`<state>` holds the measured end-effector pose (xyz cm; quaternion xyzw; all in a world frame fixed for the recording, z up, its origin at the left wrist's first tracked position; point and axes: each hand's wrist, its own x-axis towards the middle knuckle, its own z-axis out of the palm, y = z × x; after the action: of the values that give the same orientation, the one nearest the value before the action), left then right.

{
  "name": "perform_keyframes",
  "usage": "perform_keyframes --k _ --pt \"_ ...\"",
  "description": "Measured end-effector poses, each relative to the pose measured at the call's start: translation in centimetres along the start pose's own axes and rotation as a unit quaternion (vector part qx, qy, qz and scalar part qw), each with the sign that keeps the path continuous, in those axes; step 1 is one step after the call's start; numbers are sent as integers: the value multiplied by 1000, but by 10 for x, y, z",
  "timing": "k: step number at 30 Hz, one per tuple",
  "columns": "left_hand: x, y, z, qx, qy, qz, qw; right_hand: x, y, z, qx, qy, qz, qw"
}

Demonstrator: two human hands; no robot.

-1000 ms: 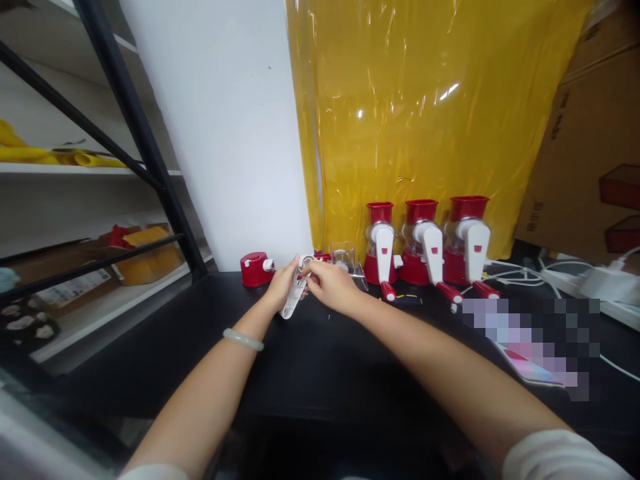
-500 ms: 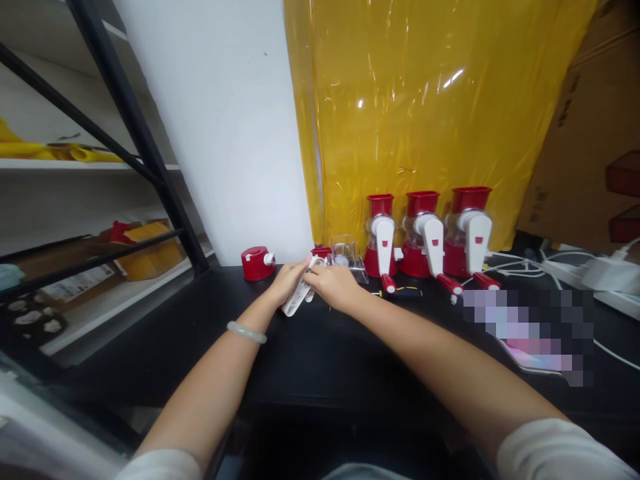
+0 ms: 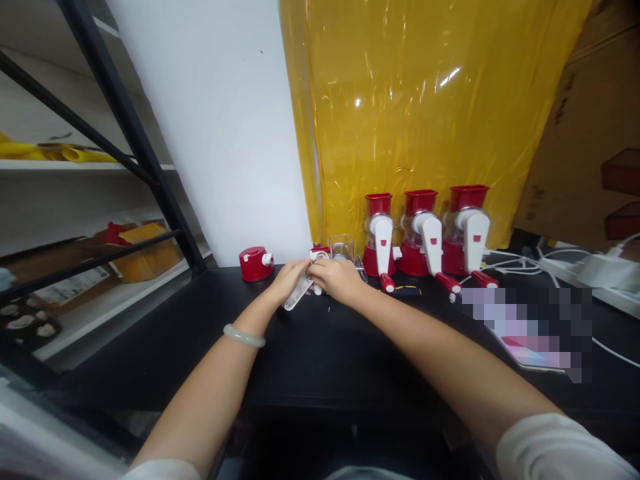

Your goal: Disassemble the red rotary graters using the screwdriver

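White crank piece (image 3: 299, 295): held between both hands above the middle of the black bench (image 3: 300, 367), tilted, its lower end pointing down toward the wearer.
Left hand (image 3: 287, 281): grip clamped on the piece along its left side; a pale bangle (image 3: 244, 337) circles the wrist.
Right hand (image 3: 341, 279): fingers bent over the upper end; whether this grip pinches the piece or something small on it, I cannot tell.
Behind the hands: a clear plastic part (image 3: 342, 247), partly hidden by the right hand.
Left of the hands: a squat red base (image 3: 254, 265) with a white knob on its side, well apart from the fingers.
Right of the hands: three red-and-white grinders in a row, the nearest grinder (image 3: 383, 240) beside the clear part; a dark screwdriver (image 3: 407, 291) lies in front.
Far right: white cables (image 3: 520, 268) and a flat device (image 3: 523, 360), mostly masked by pixel blocks.
Backdrop: a white panel (image 3: 215, 133) and yellow plastic sheeting (image 3: 425, 100) close off the bench's rear.
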<state>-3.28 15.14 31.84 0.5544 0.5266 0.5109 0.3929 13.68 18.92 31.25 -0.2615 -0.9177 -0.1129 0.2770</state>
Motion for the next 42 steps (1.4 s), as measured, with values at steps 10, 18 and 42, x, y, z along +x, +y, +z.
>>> perform_keyframes --k 10,18,42 --pt "3 9 -14 18 -84 53 995 6 11 -17 19 16 30 999" --pt "0 8 -19 137 -91 142 976 9 19 -20 -6 22 20 1000" --pt "-1 9 -22 208 -92 190 955 8 33 -4 115 50 -45 991"
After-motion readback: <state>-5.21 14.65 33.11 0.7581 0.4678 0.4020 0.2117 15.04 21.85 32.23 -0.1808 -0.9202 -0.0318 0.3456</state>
